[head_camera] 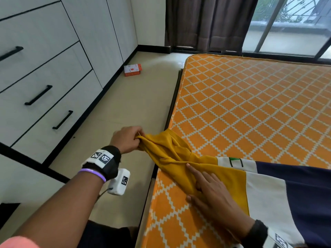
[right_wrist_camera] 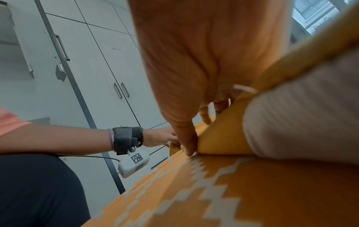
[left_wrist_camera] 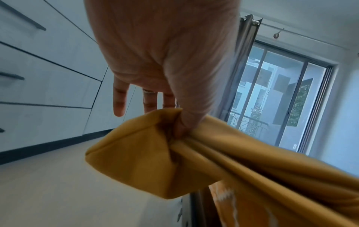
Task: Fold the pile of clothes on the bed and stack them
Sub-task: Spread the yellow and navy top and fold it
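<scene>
Your left hand (head_camera: 128,139) pinches the mustard sleeve end of the colour-block shirt (head_camera: 265,187) out past the bed's (head_camera: 250,104) near-left edge, while your right hand (head_camera: 213,194) lies flat, fingers straight, pinning the yellow cloth; keep it pressed and draw the sleeve taut before folding inward. The rest of the pile is probably off-frame right; only a small orange box (head_camera: 132,70) sits on the far floor, clear of you.

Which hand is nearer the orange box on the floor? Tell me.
Left. The left hand grips the garment's mustard sleeve over the floor, nearer the orange box; the right hand presses on the bed, farther back.
</scene>
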{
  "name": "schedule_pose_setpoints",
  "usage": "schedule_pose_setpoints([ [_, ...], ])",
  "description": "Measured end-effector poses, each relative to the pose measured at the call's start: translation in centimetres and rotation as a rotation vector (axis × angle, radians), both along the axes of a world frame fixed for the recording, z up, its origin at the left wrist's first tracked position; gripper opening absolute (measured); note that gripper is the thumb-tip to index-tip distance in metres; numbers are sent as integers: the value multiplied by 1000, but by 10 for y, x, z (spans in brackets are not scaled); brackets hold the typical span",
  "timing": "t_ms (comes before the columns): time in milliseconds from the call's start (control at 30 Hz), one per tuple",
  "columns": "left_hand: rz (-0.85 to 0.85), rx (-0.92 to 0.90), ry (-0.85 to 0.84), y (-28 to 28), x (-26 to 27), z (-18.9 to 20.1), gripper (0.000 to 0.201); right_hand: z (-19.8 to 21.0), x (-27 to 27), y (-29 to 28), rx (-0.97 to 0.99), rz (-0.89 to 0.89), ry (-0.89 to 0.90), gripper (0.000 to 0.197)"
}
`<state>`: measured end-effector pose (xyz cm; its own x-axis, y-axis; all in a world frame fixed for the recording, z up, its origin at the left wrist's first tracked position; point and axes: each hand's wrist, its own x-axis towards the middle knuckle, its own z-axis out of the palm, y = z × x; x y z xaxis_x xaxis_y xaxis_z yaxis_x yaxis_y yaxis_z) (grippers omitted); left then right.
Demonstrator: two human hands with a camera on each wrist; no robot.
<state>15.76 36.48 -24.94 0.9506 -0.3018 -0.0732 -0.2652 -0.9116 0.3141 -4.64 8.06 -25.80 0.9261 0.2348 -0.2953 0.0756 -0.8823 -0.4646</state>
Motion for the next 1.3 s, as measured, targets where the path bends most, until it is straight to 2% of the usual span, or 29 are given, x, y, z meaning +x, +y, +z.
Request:
schedule_pose_setpoints([
  [167, 130, 33, -87, 15, 12, -3, 14, -6, -4, -5, 31, -9, -16, 79],
  [300, 293, -104, -150, 26, 16, -1, 19, 2, -3, -6, 61, -14, 17, 78],
  [367, 408, -228, -150, 28, 16, 1, 25, 6, -2, -6, 63, -3, 35, 83],
  [433, 602, -522, -50, 26, 15, 8, 34, 5, -2, -6, 49, 8, 44, 94],
  [533, 951, -1179, 346, 24, 14, 20, 38, 3, -1, -6, 43, 2, 64, 102],
  [600, 1030, -1470, 491, 28, 15, 28, 34, 5, -1, -6, 43, -3, 71, 104],
  [667, 1000, -1607, 509, 28, 19, 34, 35, 7, 1, -5, 38, 0, 73, 104],
  [733, 930, -1679, 471, 22, 20, 44, 35, 12, 3, -5, 40, 13, 87, 94],
  [800, 812, -1701, 446, 13, 17, 60, 20, 21, 5, -7, 84, 14, 105, 79],
  [833, 755, -1694, 440, 10, 14, 66, 12, 27, 7, -8, 129, 14, 97, 72],
  [967, 638, -1668, 346, 10, -13, 93, 23, 63, 26, -2, 376, -96, -39, 42],
  [1100, 566, -1717, 221, 17, -50, 116, 27, 103, 67, 29, 637, -205, -160, 34],
  [1200, 467, -1851, 277, 17, -71, 113, 33, 120, 110, 57, 811, -297, 16, 40],
  [1300, 425, -1966, 329, 12, -81, 109, 31, 118, 148, 83, 795, -271, 322, 61],
])
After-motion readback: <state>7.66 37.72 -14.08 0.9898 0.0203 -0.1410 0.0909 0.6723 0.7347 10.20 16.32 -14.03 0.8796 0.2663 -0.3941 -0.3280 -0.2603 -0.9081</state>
